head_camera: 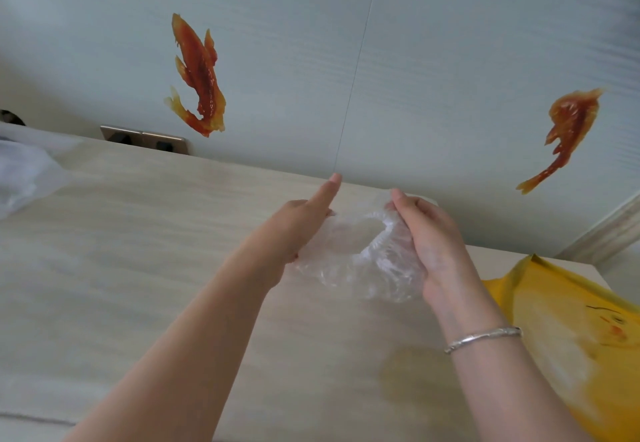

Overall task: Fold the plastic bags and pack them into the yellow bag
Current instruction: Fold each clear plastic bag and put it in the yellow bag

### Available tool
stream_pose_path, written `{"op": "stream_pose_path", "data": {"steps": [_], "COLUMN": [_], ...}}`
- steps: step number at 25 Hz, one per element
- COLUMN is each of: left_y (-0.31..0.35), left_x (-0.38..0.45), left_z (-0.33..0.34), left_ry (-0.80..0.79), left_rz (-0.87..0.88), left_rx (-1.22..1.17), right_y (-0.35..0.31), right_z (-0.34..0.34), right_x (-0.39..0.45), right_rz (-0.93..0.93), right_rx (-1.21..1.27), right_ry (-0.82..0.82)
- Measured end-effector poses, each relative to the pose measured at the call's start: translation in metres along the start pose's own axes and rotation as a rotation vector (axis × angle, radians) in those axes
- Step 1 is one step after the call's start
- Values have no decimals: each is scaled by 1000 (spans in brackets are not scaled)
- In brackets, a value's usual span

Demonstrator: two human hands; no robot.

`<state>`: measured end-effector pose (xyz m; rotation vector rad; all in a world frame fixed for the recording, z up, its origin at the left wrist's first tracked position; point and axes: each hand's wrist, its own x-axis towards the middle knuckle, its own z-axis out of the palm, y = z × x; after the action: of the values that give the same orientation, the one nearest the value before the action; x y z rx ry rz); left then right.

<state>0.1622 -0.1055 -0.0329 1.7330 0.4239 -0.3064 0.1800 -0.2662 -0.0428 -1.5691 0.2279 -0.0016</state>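
Note:
A crumpled clear plastic bag (360, 254) hangs between both hands just above the light wooden table (138, 251), near its far edge. My left hand (298, 226) grips the bag's left side, with the index finger stretched out toward the wall. My right hand (429, 233) is closed on the bag's bunched, gathered right side; a silver bracelet sits on that wrist. The yellow bag (568, 344) lies flat on the table at the right, close to my right forearm, with a small drawing on it.
More pale, clear plastic (24, 171) lies heaped at the table's far left. A tiled wall with two orange fish stickers (199, 77) rises right behind the table. A wall socket (145, 138) sits at the table's back edge.

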Motion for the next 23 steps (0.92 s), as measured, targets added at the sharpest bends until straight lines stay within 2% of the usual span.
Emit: {"op": "stream_pose_path", "data": {"steps": [1, 3, 5, 8, 11, 13, 15, 17, 19, 23], "left_y": [0, -2, -1, 3, 1, -5, -12, -18, -21, -18], "left_x": [0, 7, 13, 21, 19, 20, 25, 29, 31, 30], "left_z": [4, 10, 10, 8, 9, 9, 4, 0, -2, -1], "left_ry": [-68, -74, 22, 210, 302, 341, 376, 397, 377, 146], "left_rz": [-10, 37, 95, 157, 237, 271, 273, 257, 220, 31], "left_rx": [-34, -130, -276, -388, -253, -134, 16, 167, 214, -210], "right_y": [-1, -2, -3, 1, 5, 9, 12, 16, 18, 12], "right_z": [1, 1, -1, -3, -2, -3, -5, -6, -7, -2], "right_x": [2, 8, 14, 17, 17, 26, 34, 37, 38, 34], "right_rz": [-1, 4, 76, 218, 198, 182, 159, 150, 144, 186], "right_rx": [-19, -74, -162, -209, -35, 71, 44, -11, -38, -129], "right_ry": [-15, -10, -26, -169, -200, -82, 38, 85, 69, -66]}}
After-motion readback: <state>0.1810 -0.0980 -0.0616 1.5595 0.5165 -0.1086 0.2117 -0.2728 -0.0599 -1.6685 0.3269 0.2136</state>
